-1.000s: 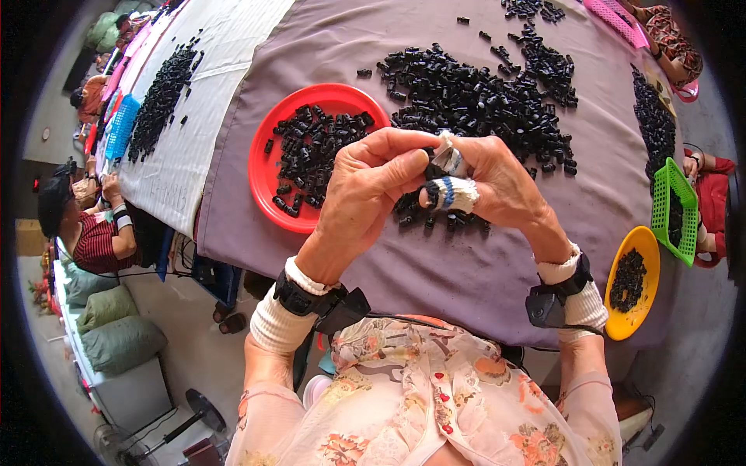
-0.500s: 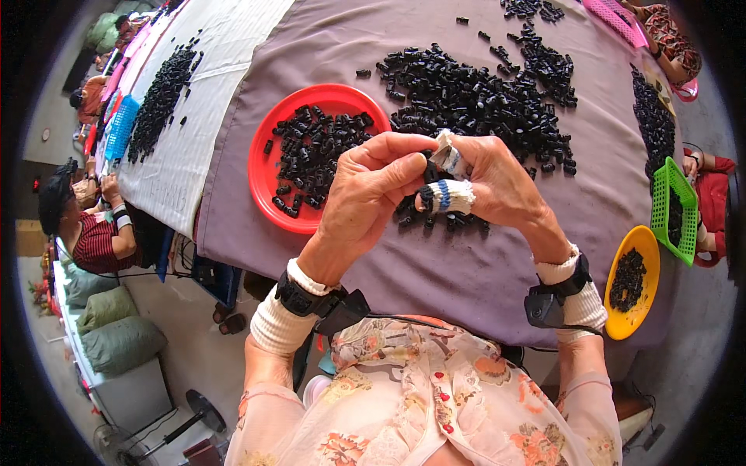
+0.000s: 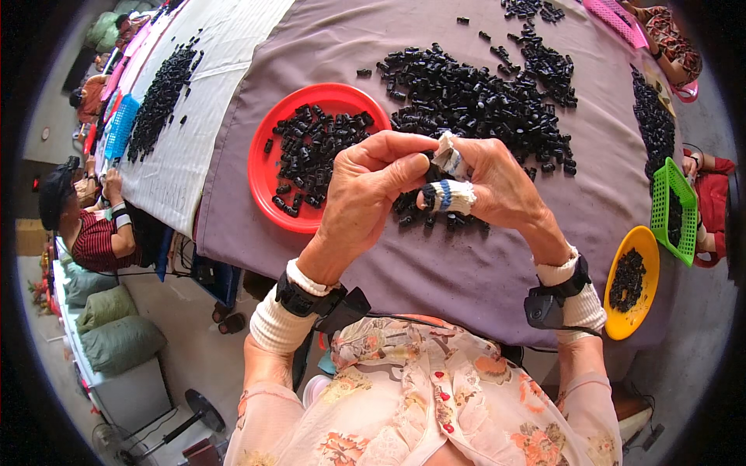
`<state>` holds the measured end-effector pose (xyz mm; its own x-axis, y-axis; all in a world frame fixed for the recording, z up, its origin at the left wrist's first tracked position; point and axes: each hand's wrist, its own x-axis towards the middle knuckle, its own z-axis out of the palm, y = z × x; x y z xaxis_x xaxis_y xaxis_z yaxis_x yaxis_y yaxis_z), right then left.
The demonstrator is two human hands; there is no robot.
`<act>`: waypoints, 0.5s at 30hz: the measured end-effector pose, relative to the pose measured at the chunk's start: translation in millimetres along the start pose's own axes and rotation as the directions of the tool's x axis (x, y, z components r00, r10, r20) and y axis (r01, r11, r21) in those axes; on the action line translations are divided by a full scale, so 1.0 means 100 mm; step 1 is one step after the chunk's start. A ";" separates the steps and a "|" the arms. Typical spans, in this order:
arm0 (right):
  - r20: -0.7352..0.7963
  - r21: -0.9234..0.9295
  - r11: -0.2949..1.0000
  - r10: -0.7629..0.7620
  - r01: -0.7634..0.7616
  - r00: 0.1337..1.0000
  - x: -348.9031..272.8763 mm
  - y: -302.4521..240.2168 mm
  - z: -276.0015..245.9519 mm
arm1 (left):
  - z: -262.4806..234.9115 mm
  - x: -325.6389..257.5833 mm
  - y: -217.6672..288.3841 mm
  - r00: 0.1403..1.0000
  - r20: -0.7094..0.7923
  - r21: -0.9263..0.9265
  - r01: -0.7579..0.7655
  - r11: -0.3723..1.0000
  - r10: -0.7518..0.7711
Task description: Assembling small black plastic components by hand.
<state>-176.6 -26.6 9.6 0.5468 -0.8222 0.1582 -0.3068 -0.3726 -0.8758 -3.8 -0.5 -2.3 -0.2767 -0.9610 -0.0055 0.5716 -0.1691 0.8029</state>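
My left hand (image 3: pixel 359 194) and my right hand (image 3: pixel 505 182) meet over the table, fingertips nearly touching. Thumb and forefinger of the left are pinched together. On the right, the thumb and a finger wear white knitted covers, the thumb's striped blue, and they close in from the other side. Between them is a small black plastic part (image 3: pixel 433 169), mostly hidden by the fingers. Just beyond lies a big heap of black cylindrical parts (image 3: pixel 474 93). A red round tray (image 3: pixel 263 155) beside my left hand carries more of these black parts.
A yellow plate (image 3: pixel 646 299) with small black bits sits at the right edge, near a green basket (image 3: pixel 663 194). Purple-grey cloth (image 3: pixel 311 27) covers the table. At left, a person in a striped shirt (image 3: pixel 97 241) sits by a white-covered table with another black heap (image 3: pixel 163 97).
My hands stay in almost the same place, still pinched together, with only a slight shift of the fingers. The seated person at left has moved a hand slightly.
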 end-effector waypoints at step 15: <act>-0.005 0.046 0.999 -0.024 0.025 1.000 0.01 -0.01 0.03 | 0.00 -0.01 0.01 0.999 0.025 -0.040 0.026 0.999 -0.025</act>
<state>-173.6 -25.9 9.3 0.5499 -0.8152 0.1821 -0.2568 -0.3724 -0.8918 -2.9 0.2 -1.7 -0.3100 -0.9507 -0.0104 0.5944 -0.2024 0.7783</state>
